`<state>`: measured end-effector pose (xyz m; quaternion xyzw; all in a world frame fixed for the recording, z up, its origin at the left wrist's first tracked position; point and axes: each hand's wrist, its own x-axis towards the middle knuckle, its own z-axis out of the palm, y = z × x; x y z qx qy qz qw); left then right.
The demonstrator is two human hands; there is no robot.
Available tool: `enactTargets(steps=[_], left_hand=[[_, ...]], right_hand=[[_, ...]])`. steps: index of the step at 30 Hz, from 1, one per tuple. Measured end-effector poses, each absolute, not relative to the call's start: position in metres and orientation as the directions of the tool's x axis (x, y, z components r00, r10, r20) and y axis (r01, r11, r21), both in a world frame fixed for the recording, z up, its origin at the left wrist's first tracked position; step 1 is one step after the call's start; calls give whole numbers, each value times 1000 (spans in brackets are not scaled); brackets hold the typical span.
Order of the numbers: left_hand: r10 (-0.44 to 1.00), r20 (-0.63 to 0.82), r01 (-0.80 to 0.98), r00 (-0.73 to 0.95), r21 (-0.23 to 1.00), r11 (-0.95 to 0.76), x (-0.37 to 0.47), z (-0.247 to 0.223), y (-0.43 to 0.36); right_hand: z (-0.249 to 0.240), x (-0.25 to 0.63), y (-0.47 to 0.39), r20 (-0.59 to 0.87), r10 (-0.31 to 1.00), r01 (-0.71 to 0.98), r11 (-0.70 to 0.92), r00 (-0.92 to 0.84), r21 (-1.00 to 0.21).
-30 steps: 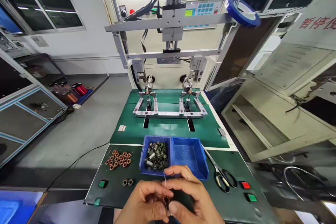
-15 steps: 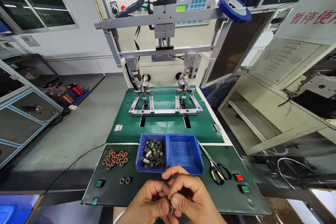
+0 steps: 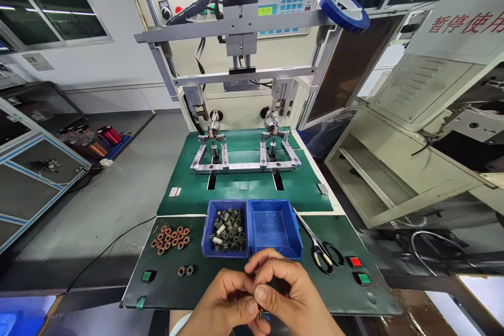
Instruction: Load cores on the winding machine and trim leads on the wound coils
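Observation:
Close together at the front edge of the table, my left hand (image 3: 229, 300) and my right hand (image 3: 286, 290) pinch a small copper-wound coil (image 3: 260, 313). Most of the coil is hidden behind the thumbs and fingertips. Left of the hands, two similar ring coils (image 3: 186, 270) lie side by side, with a cluster of several more wound coils (image 3: 170, 238) behind them. Just beyond my hands stands a blue bin (image 3: 205, 244) of dark small cores with a few white pieces. A second blue bin (image 3: 271, 228) joins it on the right.
Black-handled scissors (image 3: 323, 254) lie right of the bins, near a red button (image 3: 355, 262) and a green button (image 3: 364, 279). Another green button (image 3: 148, 276) sits at front left. Behind the bins stands a metal fixture (image 3: 246, 167) with two winding heads, under a machine frame (image 3: 236, 26).
The whole view has shifted slightly. My fingertips have moved a little around the coil, and both hands keep their pinch on it.

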<state>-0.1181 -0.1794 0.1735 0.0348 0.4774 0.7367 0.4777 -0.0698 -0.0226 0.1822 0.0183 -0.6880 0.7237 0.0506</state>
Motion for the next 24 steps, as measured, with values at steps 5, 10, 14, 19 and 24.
enactTargets(steps=[5, 10, 14, 19, 24], left_hand=[[683, -351, -526, -641, 849, -57, -113, 172, -177], [623, -242, -350, -744, 935, -54, -111, 163, -176], [649, -174, -211, -740, 977, 22, -113, 158, -173], [658, -143, -120, -739, 989, 80, -113, 152, -169], [609, -302, -418, -733, 907, -53, -117, 155, -161]], right_hand=[[186, -72, -21, 93, 68, -91, 34, -993, -995], [176, -68, -21, 276, 168, -237, 218, -947, -947], [168, -61, -22, 419, 217, -309, 407, -881, -860], [173, -61, -23, 426, 217, -308, 423, -878, -852], [169, -58, 18, 206, 233, -86, 441, -950, -893]])
